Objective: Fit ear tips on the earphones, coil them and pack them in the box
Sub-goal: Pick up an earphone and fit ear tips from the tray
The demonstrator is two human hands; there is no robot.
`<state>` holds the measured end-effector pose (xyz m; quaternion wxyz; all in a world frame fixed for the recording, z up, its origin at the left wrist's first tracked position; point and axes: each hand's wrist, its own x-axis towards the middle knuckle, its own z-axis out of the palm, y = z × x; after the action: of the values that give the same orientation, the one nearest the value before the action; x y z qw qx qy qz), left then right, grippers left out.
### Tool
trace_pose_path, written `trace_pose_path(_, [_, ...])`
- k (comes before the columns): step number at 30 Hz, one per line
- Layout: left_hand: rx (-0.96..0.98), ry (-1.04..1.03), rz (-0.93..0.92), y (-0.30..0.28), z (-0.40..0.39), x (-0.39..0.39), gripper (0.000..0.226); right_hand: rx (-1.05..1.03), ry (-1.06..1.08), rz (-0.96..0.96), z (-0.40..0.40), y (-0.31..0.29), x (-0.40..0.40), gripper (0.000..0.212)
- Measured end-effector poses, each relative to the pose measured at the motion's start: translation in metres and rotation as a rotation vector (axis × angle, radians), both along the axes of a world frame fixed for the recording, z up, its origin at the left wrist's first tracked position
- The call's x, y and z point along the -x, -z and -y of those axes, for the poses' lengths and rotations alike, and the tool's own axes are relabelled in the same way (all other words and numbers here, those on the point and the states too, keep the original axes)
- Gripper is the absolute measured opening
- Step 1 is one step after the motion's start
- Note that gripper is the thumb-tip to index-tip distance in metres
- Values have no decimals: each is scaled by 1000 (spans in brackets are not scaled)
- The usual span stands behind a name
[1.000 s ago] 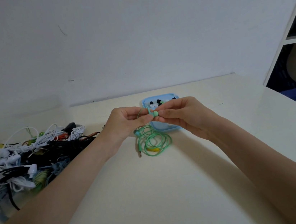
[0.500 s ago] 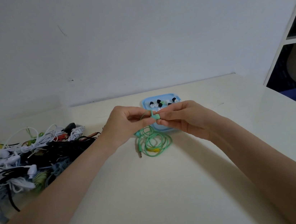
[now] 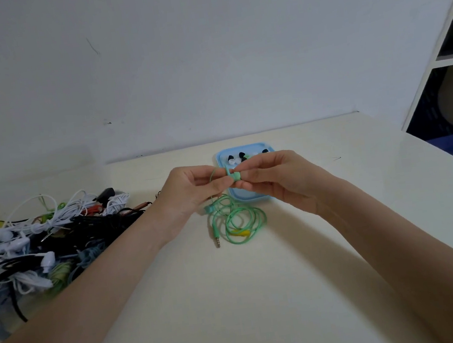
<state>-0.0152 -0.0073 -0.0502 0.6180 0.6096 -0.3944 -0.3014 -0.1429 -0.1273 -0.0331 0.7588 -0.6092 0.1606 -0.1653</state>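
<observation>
1. The green earbud (image 3: 234, 176) sits exactly between the two hands, above the tabletop (image 3: 264, 295) and in front of the blue box (image 3: 251, 196). The left hand (image 3: 191, 194) comes at it from the left, the right hand (image 3: 278, 177) from the right, fingertips nearly meeting.
2. The left hand pinches the earbud's left side between thumb and fingers. The right hand pinches the right end, where a green ear tip appears to be; whether the tip is fully seated I cannot tell.
3. The earbud's long axis runs roughly left to right, along the line joining the hands, so I judge that the coming push goes along that line, right hand toward left.
4. Neither hand is nearer; both touch it.
5. The green cable (image 3: 237, 221) drops from the left hand to a loose coil on the tabletop just below the hands, its jack plug (image 3: 217, 241) pointing toward the viewer.
6. Count: one green earphone set in hand, its second earbud (image 3: 209, 208) lying at the coil's top left.
7. One blue box, holding several black and white loose ear tips (image 3: 242, 156), partly hidden.
8. One tangled heap of other earphones (image 3: 41, 241) lies well to the left.
</observation>
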Motion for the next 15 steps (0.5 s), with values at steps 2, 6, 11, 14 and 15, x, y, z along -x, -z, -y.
trace_pose_path(2, [19, -19, 112, -2, 0, -1, 15, -60, -1, -17, 0, -1, 0, 15])
trace_pose_path(6, [24, -30, 283, -4, -1, -2, 16, -125, 1, -39, 0, 0, -1, 13])
trace_pose_path(11, [41, -77, 238, -4, 1, -3, 17, -84, 40, 26, -1, 4, -3, 11])
trace_pose_path(14, [30, -108, 119, -1, 2, -2, 13, 251, 117, 67, -2, 5, -5, 10])
trace_pose_path(15, [18, -119, 91, 0, 2, -3, 13, 347, 126, 74, -2, 5, -5, 12])
